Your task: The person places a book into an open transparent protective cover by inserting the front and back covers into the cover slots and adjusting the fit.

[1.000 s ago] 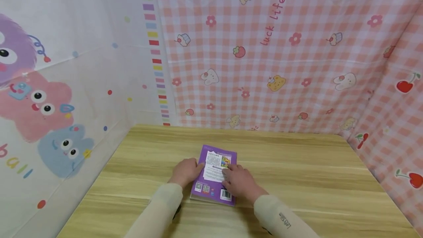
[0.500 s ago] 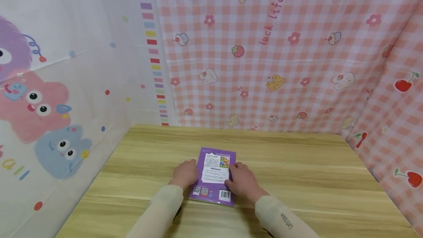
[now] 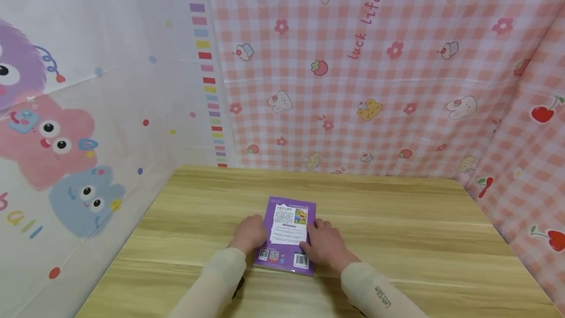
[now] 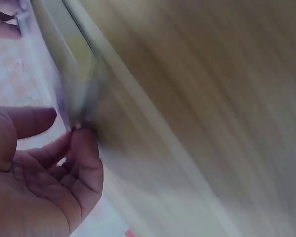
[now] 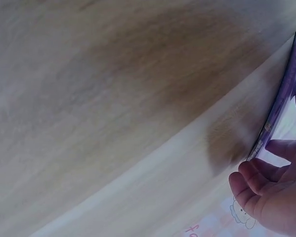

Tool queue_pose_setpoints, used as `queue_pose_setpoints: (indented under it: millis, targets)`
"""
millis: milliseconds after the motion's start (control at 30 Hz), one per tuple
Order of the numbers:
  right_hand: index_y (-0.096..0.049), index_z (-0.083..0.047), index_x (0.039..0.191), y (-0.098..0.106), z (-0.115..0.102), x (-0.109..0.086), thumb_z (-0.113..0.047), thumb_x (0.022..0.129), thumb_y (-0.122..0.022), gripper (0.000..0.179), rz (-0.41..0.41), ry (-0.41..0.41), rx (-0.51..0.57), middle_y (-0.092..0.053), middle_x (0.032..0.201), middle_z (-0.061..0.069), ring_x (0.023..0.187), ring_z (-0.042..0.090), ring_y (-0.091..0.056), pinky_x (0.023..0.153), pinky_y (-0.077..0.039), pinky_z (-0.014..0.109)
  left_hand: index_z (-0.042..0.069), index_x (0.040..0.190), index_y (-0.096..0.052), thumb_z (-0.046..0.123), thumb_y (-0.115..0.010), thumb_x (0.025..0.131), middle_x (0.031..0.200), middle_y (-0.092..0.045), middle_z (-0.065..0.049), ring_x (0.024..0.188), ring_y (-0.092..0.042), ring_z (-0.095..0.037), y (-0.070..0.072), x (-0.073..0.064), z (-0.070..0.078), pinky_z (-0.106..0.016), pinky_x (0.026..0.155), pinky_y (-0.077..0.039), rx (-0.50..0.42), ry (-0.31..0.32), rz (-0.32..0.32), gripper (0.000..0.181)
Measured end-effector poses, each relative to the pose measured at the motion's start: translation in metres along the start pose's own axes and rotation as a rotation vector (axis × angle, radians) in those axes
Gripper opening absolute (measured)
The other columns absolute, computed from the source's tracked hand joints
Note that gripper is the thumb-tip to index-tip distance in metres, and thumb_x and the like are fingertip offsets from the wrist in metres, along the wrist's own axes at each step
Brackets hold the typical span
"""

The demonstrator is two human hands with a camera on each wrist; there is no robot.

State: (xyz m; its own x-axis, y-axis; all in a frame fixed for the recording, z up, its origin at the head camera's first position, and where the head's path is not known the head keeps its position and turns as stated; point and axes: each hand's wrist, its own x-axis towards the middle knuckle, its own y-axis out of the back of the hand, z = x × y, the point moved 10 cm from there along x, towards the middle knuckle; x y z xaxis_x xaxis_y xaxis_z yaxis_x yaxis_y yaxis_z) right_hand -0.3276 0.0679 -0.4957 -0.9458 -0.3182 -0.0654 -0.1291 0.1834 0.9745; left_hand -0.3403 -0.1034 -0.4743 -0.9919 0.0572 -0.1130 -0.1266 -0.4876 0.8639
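Observation:
A purple book lies back cover up on the table, with a white text panel, a small colour picture and a barcode. My left hand is at its left edge; in the left wrist view the fingers curl against the page edges, with the thumb near the cover. My right hand holds the right side, its thumb over the cover; in the right wrist view its curled fingers meet the purple spine. The left fingertips are hidden in the head view. A yellow patch shows among the blurred pages.
The wood-grain table extends around the book. Behind it hangs a pink checked cloth, and a white cloth with cartoon figures covers the left side. More checked cloth with cherries hangs at the right.
My right hand has shifted from the cover onto the book's right edge. My left thumb has drawn back off the cover to the left edge. The book's near edge looks lower.

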Motion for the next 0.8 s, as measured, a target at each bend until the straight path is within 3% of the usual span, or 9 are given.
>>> queue_pose_setpoints:
  millis: [167,300,367,433,533,667,800]
  targets:
    - [-0.050,0.002,0.142,0.002,0.003,-0.002,-0.043,0.095,-0.062,0.066,-0.008,-0.019,-0.012,-0.047,0.142,0.024,0.128,0.042,-0.044,0.105,-0.036,0.059,-0.016,0.107,-0.062,-0.002,-0.057,0.081,0.099,-0.064,-0.024,0.092,-0.061,-0.037,-0.002,0.003,0.008,-0.050,0.094,-0.049,-0.166,0.002,0.023,0.030]
    - [-0.050,0.002,0.142,0.004,0.005,-0.002,-0.043,0.095,-0.063,0.066,-0.016,-0.039,-0.007,-0.047,0.143,0.023,0.129,0.041,-0.044,0.106,-0.036,0.059,-0.020,0.114,-0.056,-0.005,-0.054,0.078,0.106,-0.062,-0.029,0.097,-0.060,-0.041,0.000,0.003,0.006,-0.051,0.096,-0.047,-0.278,0.056,0.046,0.039]
    - [-0.048,0.004,0.142,0.005,0.006,-0.002,-0.040,0.094,-0.064,0.067,-0.017,-0.050,0.045,-0.047,0.143,0.024,0.130,0.042,-0.043,0.107,-0.034,0.059,-0.021,0.117,-0.054,-0.006,-0.052,0.078,0.111,-0.060,-0.032,0.102,-0.059,-0.044,0.001,0.004,0.003,-0.052,0.098,-0.046,-0.313,0.078,0.064,0.041]
    - [-0.045,0.005,0.144,0.006,0.008,-0.002,-0.036,0.094,-0.066,0.068,-0.015,-0.074,0.142,-0.045,0.144,0.026,0.132,0.044,-0.042,0.109,-0.033,0.059,-0.020,0.120,-0.052,-0.006,-0.052,0.079,0.118,-0.059,-0.034,0.109,-0.058,-0.046,0.000,0.004,0.000,-0.052,0.101,-0.044,-0.333,0.090,0.078,0.043]
    - [-0.040,0.011,0.144,0.009,0.011,0.001,-0.026,0.094,-0.066,0.068,0.018,-0.108,0.331,-0.046,0.141,0.031,0.131,0.046,-0.043,0.110,-0.032,0.057,-0.016,0.115,-0.055,-0.008,-0.054,0.077,0.114,-0.061,-0.030,0.105,-0.059,-0.044,-0.003,0.005,-0.004,-0.051,0.097,-0.047,-0.325,0.078,0.088,0.039]
    - [-0.037,0.014,0.144,0.014,0.020,0.002,-0.013,0.095,-0.060,0.061,0.050,-0.184,0.639,-0.051,0.135,0.033,0.125,0.045,-0.050,0.108,-0.036,0.056,-0.006,0.092,-0.058,-0.010,-0.058,0.073,0.088,-0.061,-0.017,0.080,-0.059,-0.032,-0.005,0.004,-0.005,-0.042,0.077,-0.053,-0.277,0.047,0.095,0.020]
    - [-0.034,0.016,0.144,0.014,0.036,0.001,-0.007,0.093,-0.053,0.059,0.072,-0.314,0.907,-0.047,0.138,0.036,0.127,0.047,-0.046,0.108,-0.035,0.057,-0.001,0.076,-0.060,-0.007,-0.065,0.073,0.072,-0.058,-0.009,0.069,-0.056,-0.025,-0.005,0.004,-0.005,-0.036,0.066,-0.051,-0.245,0.022,0.105,0.009]
